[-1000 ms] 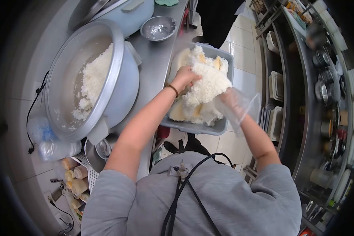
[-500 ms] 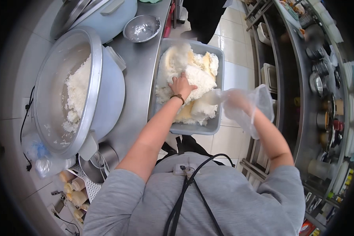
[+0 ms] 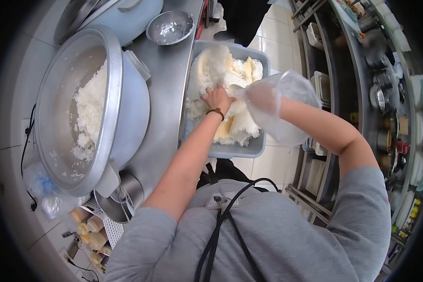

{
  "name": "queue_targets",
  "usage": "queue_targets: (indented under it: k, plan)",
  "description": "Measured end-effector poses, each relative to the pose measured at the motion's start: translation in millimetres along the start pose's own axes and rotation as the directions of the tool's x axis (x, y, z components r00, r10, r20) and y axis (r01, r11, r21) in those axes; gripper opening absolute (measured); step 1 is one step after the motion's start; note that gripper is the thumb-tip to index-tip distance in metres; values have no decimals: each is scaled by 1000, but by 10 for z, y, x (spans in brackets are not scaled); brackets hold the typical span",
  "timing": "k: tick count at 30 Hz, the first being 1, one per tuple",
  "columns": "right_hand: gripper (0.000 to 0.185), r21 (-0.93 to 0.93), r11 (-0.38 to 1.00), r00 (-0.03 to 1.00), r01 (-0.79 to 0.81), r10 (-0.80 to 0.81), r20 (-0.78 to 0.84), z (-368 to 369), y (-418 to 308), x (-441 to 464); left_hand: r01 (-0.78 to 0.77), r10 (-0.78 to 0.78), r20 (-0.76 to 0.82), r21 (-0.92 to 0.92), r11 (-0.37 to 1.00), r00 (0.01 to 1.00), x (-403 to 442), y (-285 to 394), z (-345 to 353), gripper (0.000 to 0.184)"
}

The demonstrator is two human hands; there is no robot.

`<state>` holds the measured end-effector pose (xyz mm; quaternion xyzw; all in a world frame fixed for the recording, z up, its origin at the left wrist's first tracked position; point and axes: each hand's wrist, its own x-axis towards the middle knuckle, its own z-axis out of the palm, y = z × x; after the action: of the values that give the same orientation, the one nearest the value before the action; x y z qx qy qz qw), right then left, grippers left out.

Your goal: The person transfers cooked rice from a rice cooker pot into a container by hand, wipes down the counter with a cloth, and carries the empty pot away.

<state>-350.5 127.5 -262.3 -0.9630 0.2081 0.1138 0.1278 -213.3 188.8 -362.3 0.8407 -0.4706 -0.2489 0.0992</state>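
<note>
A grey rectangular tub (image 3: 239,152) holds a heap of white cooked rice (image 3: 239,120) with yellowish crusted patches. My left hand (image 3: 218,99), a brown band at its wrist, rests on the middle of the heap with its fingers spread. Over the tub's right side, my right hand (image 3: 263,96) is inside a clear plastic bag (image 3: 286,124) that billows back around the wrist. Its fingers look curled but are blurred. A pale, smeared shape pokes out ahead of them at the rice; I cannot tell what it is.
A large round pot (image 3: 113,89) of rice stands on the steel counter (image 3: 167,89) at left. Behind it are a metal bowl (image 3: 170,28) and another lidded pot. A person in dark clothes (image 3: 239,19) stands beyond the tub. Shelves (image 3: 348,80) with containers line the right.
My right hand in the plastic bag has moved left from beyond the tub's right edge to over the rice. My left hand stays on the heap, almost unmoved.
</note>
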Motion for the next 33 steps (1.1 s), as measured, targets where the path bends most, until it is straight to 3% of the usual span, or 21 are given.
queue_targets:
  k: [4,10,12,15,17,19,20,22,23,25,26,27,28,29,31,32,33]
  plan:
    - [21,-92,995,999,-26,30,38,236,-141,365,4,-6,-38,-47,999,999,89,-79,-9,51]
    - [20,47,999,986,3,5,-166,563,-191,357,27,-26,23,-41,999,999,93,-261,-151,40]
    - [21,46,982,978,-184,188,-95,928,-205,307,18,-18,48,-3,1000,999,75,-330,-69,40]
    - [27,47,966,944,-253,258,-208,1367,-445,246,-24,23,-51,-16,1000,998,-55,-442,8,42]
    - [32,97,965,937,-244,260,-233,1348,-702,244,-10,8,-37,-54,999,999,-210,-516,-34,43]
    - [35,295,855,869,-427,478,-128,1810,-748,323,4,-5,-17,-84,996,1000,-343,-617,-41,44]
    - [35,309,850,868,-427,481,-123,1609,-807,255,45,-46,-9,-63,997,999,-394,-680,-4,50]
    - [33,488,835,934,-254,343,-102,1221,-828,72,89,-89,3,-34,995,996,-483,-787,36,57]
    - [33,496,831,933,-253,345,-101,1373,-666,105,95,-94,22,-45,994,995,-515,-831,32,59]
    - [29,249,968,995,-37,58,-79,1751,-98,286,97,-95,40,-51,994,995,-553,-873,50,61]
    - [29,254,966,995,-39,62,-82,1732,52,284,95,-96,-38,-21,995,995,-563,-895,98,61]
    - [22,235,972,982,3,42,-186,1677,178,261,96,-95,-115,8,995,989,-563,-918,152,62]
    - [16,210,977,958,43,19,-286,1609,256,240,95,-93,-112,11,995,989,-537,-960,197,62]
    - [16,215,976,958,42,22,-286,1499,263,232,94,-92,-111,10,996,990,-505,-1018,231,61]
    - [19,285,933,966,-220,250,-72,1292,250,240,96,-94,-110,13,995,989,-467,-1092,307,61]
    - [19,290,932,966,-216,247,-74,1241,252,220,90,-88,-98,19,996,991,-451,-1111,317,54]
    - [20,453,831,932,-323,363,-1,1191,247,179,83,-80,-86,23,996,993,-430,-1128,324,46]
